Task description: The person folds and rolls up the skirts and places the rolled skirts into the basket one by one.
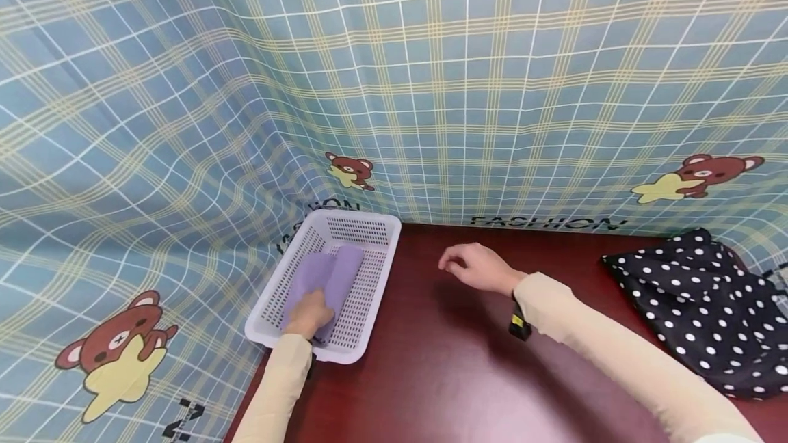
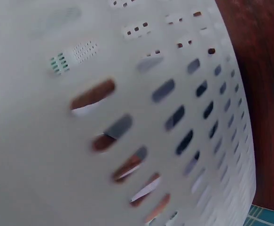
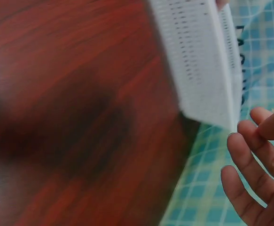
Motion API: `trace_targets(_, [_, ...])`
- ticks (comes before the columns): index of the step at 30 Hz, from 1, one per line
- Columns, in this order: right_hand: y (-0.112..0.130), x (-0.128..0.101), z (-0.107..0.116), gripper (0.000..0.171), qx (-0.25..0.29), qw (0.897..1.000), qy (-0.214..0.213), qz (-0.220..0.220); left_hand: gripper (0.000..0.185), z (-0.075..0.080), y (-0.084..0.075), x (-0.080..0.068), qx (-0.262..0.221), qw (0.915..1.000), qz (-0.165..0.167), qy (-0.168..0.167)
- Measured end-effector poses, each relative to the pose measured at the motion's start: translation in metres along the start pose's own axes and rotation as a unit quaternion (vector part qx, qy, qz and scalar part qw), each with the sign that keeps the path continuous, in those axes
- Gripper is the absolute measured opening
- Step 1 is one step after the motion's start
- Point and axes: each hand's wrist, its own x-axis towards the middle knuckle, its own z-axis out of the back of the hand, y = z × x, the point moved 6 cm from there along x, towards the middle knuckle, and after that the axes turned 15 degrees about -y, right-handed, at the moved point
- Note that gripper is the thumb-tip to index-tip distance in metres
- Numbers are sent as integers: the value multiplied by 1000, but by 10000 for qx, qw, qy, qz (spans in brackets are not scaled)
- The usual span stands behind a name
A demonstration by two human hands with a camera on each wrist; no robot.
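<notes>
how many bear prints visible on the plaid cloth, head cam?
3. One bear sits just above the white basket, one bear at far right above the polka-dot fabric, one bear at lower left. More may lie outside the frame.

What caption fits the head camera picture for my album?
Left hand presses a folded purple cloth into a white perforated plastic basket; right hand hovers over the dark red wooden table.

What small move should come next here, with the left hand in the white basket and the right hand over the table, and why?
Probably lift the left hand off the folded lilac cloth, since the cloth already lies flat inside the white perforated plastic basket. The right hand hovers empty over the dark red wooden table, so it could likely reach next toward the black white-dotted fabric.
</notes>
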Motion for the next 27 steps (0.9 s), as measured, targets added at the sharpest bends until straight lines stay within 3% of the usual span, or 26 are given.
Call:
trace_targets(6, [-32,-34,13,20,-67,9987,62,-494,41,6,-2,-1,-498,9987,20,34])
trace_targets(10, [-46,-51,11,21,150,9970,256,-720,52,4,3,5,-891,9948,86,-479])
trace_targets(13, [-55,-64,8,20,223,9958,384,-803,45,6,3,9,-511,9924,-360,-1061])
trace_targets(15, [-60,-71,7,20,221,9956,401,-818,33,6,0,9,14,9897,-656,-1275])
trace_targets(17, [-65,-77,6,20,245,9954,391,-843,27,3,-3,8,484,9864,-859,-1312])
trace_targets(22, [-78,-97,8,19,309,9937,374,-1007,45,-11,-7,6,1066,9845,-837,-1115])
trace_targets(24, [-84,-107,8,19,366,9915,450,-1161,52,-12,-4,8,929,9857,-808,-1153])
trace_targets(27, [-92,-121,10,18,435,9879,553,-1382,57,-7,8,15,-158,9906,-609,-1218])
